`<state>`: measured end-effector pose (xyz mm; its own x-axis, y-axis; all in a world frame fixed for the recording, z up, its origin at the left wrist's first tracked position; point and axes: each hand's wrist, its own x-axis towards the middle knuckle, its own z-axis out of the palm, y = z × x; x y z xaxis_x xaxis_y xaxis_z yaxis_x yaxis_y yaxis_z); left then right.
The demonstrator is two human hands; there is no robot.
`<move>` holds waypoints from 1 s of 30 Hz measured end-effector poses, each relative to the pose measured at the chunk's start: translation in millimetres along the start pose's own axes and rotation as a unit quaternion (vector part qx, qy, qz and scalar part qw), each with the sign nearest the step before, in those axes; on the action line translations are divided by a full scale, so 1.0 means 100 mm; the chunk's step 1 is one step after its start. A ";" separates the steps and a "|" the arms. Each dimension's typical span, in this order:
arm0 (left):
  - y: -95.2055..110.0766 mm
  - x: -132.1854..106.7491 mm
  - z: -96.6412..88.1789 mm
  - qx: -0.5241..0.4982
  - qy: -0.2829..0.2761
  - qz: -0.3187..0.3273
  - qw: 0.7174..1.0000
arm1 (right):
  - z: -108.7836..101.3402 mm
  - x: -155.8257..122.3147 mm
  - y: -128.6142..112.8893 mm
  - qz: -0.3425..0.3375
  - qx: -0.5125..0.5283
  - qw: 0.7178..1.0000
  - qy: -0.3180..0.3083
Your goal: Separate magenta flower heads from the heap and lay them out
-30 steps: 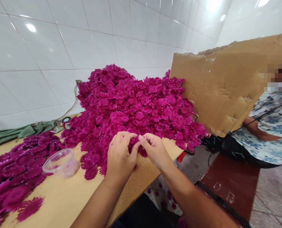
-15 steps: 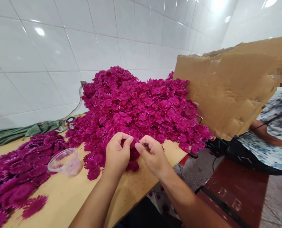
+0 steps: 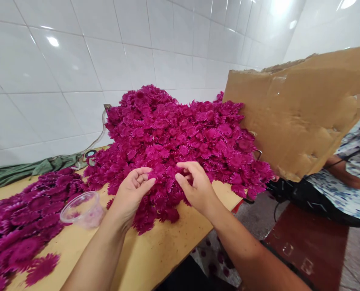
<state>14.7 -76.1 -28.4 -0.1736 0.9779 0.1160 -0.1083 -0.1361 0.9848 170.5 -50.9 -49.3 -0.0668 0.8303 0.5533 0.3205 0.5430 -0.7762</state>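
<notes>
A big heap of magenta artificial flower heads (image 3: pixel 180 133) rises in front of me on a yellowish tabletop (image 3: pixel 182 230). My left hand (image 3: pixel 134 190) hovers at the near side of the heap, its thumb and index fingertips apart with magenta petals showing between and behind them. No flower head can be clearly made out as held there. Just to the right, my right hand (image 3: pixel 196 186) is partly curled, thumb and index finger separated, nothing visible in its grasp. A gap lies between the two hands, with loose flower heads behind it.
Flatter magenta flower heads (image 3: pixel 31 214) spread along the left. A clear plastic cup (image 3: pixel 84 210) lies tilted beside them. Green cloth (image 3: pixel 37 167) runs along the tiled wall. A cardboard sheet (image 3: pixel 289 121) stands at right, with a seated person (image 3: pixel 349 169) behind it.
My hands, pinched close together over a flower head before, have come apart. The left hand moved left and its fingers spread; the right thumb and index finger also parted.
</notes>
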 end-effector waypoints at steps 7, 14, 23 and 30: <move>-0.03 -0.06 0.04 0.067 -0.048 -0.011 0.997 | 0.17 -0.14 -0.18 0.119 0.207 0.956 -0.169; -0.07 -0.04 0.07 0.056 -0.038 -0.026 0.997 | 0.23 -0.08 -0.15 0.182 0.305 0.916 -0.185; -0.09 -0.08 0.07 0.033 -0.064 -0.011 0.997 | 0.21 -0.03 -0.13 0.121 0.268 0.941 -0.168; -0.05 -0.17 0.04 0.039 -0.014 0.090 0.995 | 0.15 0.25 -0.05 0.029 0.080 0.996 0.030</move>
<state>22.3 -90.9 -34.6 -0.1567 0.9427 0.2946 -0.0016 -0.2985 0.9544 153.1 -30.5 -35.8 0.0064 0.8548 0.5190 0.1676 0.5107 -0.8433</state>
